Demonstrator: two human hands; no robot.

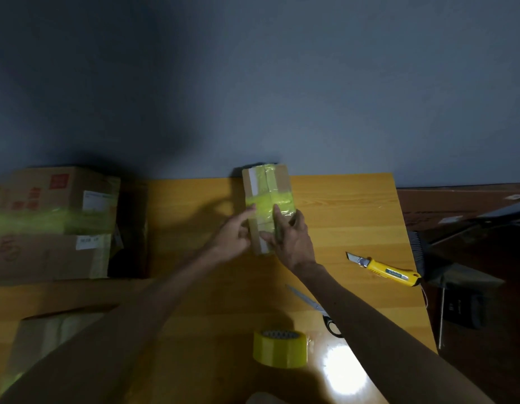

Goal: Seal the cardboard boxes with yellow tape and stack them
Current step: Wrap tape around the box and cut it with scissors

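**As tape [283, 200] is smoothed, stacking waits**

Stack [53, 225] far left; left hand [233, 238] presses a fingertip on the box [279, 177], mid bench [343, 220]; right hand [292, 242] grips it. Sealing looks nearly done; next needs a two-handed lift leftward

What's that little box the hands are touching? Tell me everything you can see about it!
The small cardboard box is brown and long, and it sits on the wooden table with its far end by the grey wall. Shiny, crinkly yellow tape runs along its top and wraps across its middle, with a pale strip showing beside it. The right hand holds its near end from above. The left hand touches its left edge at the tape with a fingertip.
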